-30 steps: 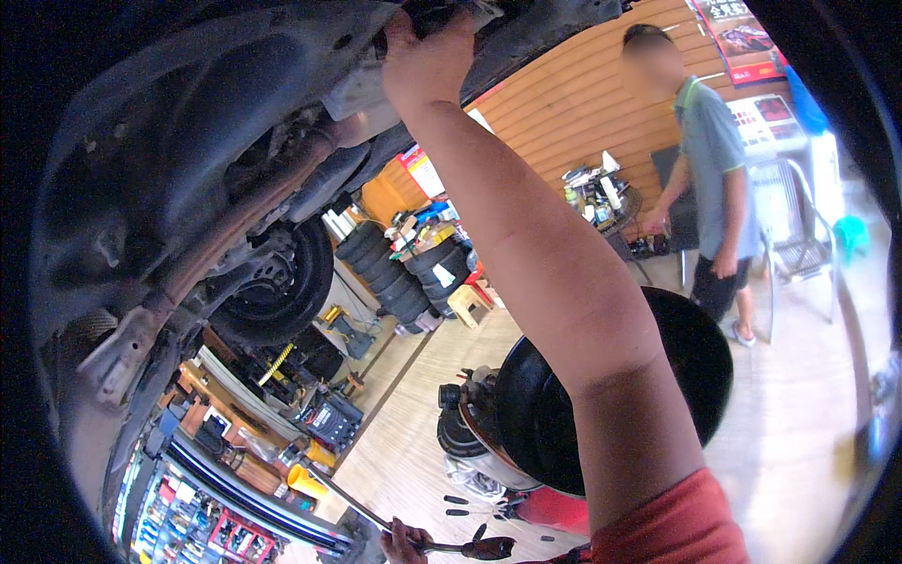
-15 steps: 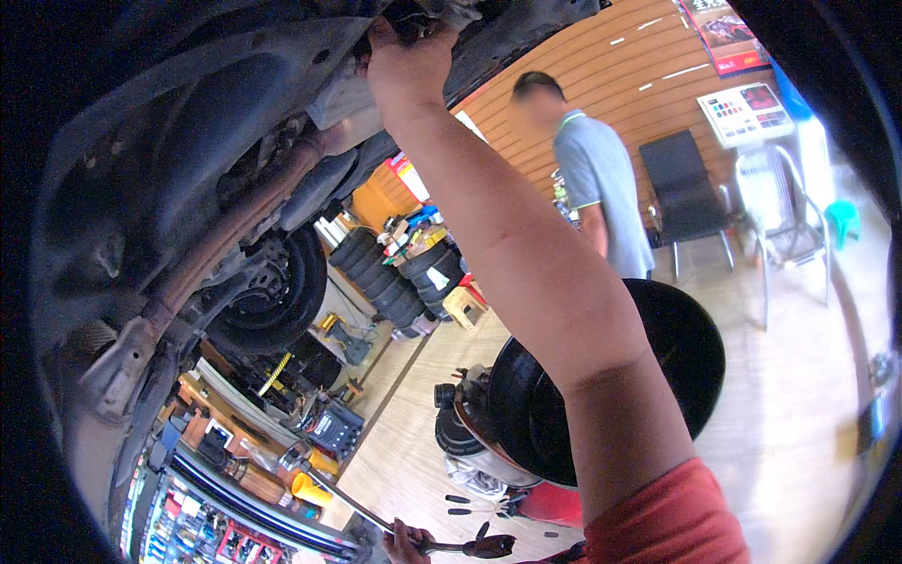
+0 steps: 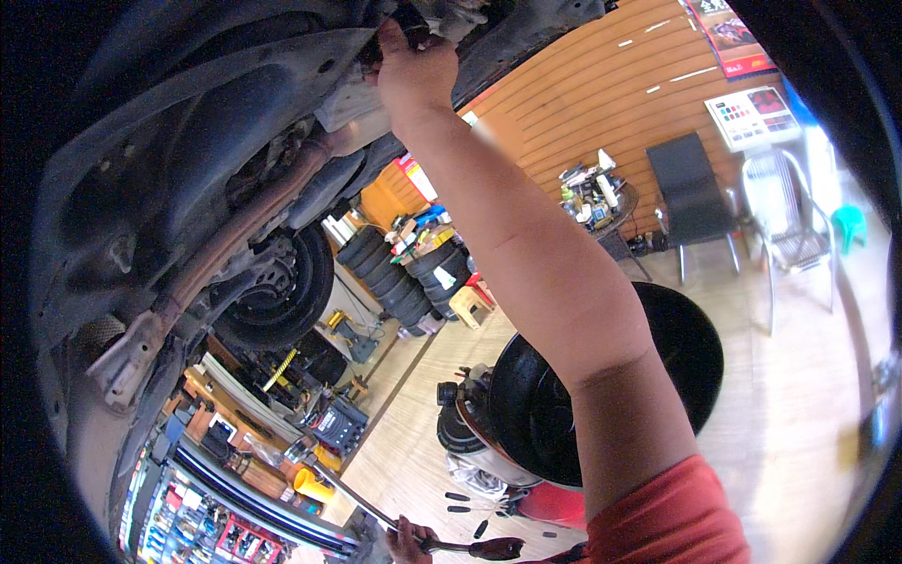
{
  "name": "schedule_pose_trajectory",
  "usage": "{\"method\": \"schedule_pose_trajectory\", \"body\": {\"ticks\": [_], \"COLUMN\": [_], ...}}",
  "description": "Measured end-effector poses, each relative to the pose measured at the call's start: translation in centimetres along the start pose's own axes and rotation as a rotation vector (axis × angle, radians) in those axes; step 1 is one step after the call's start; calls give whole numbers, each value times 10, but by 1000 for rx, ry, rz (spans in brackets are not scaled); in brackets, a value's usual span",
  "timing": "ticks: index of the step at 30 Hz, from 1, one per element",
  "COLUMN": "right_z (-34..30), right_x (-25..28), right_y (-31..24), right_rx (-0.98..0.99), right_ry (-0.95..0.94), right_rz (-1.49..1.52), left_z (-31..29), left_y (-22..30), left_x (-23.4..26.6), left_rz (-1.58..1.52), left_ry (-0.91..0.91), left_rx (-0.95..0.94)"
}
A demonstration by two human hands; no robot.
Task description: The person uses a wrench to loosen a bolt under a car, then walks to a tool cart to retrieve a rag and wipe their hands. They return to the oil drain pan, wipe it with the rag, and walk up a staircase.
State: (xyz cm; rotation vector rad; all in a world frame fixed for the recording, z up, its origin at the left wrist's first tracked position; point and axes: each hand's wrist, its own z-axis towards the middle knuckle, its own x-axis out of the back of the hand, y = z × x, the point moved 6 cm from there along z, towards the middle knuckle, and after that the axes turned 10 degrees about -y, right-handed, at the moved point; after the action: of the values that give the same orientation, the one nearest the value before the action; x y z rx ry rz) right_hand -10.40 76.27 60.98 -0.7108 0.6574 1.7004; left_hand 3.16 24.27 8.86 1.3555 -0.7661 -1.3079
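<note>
My right hand (image 3: 413,73) is raised to the dark underside of a car (image 3: 235,141). Its fingers are curled at a shadowed recess beside the metal parts, and what they grip is hidden. The bare right forearm crosses the view from a red sleeve at the lower right. Low in the middle, my left hand (image 3: 409,542) is wrapped around a long metal bar tool (image 3: 365,505) with a dark, thicker end. Under the right forearm stands a wide black drain pan (image 3: 681,352), partly hidden by the arm.
A rusty exhaust pipe (image 3: 249,221) and a wheel (image 3: 291,291) sit at the left. Beyond are stacked tyres (image 3: 381,277), a yellow stool (image 3: 470,305), a cluttered round table (image 3: 601,202) and two chairs (image 3: 695,197). A tool cabinet (image 3: 207,517) stands lower left.
The person in the grey shirt has gone from beside the chairs, uncovering the cluttered table. The view has shifted slightly. My hands keep nearly the same places.
</note>
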Motion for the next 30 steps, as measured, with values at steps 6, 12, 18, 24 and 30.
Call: {"method": "schedule_pose_trajectory", "body": {"ticks": [6, 12, 18, 24, 30], "right_z": [-17, -12, -24, -11, -19], "right_x": [4, 14, 8, 6, 0], "right_y": [-31, -43, -47, -46, -56], "right_rx": [444, 83, -297, 96, 316], "right_ry": [58, -35, -68, 65, -19], "right_rz": [-413, -382, -265, -254, -354], "left_z": [-5, -3, -12, -11, -14], "left_y": [-3, -5, 8, -1, -4], "left_x": [-17, -18, -26, -27, -23], "left_rz": [-11, 54, 75, 34, -2], "left_ry": [-42, -61, -30, -90, -58], "left_rx": [67, -35, -42, -62, -78]}}
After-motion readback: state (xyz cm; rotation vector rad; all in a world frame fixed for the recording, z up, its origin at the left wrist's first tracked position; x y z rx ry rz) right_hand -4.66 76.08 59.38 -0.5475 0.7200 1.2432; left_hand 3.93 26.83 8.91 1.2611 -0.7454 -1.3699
